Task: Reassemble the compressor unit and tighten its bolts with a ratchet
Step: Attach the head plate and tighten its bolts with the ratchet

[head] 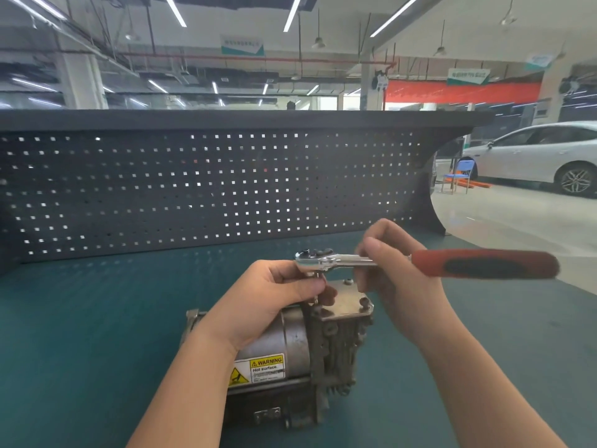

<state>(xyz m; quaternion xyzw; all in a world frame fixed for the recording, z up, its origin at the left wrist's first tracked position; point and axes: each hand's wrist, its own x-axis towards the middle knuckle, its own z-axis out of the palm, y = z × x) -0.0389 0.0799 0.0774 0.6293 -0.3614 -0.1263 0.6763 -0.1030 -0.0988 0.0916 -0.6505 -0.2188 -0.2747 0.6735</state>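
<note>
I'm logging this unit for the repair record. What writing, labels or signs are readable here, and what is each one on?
"WARNING", with a triangle symbol: yellow header of the label on the compressor body.
"Hot surface": line just below, same label.
Smaller print under that: too blurred to read.
Yellow pictogram on the label's left: a hazard symbol, no words.
Hanging signs under the ceiling: lettering too blurred to read.
Ratchet: no readable marking.

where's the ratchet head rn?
Head view, centre: the ratchet head sits above the compressor top plate, steadied by the left hand; the right hand holds the shaft.
</note>
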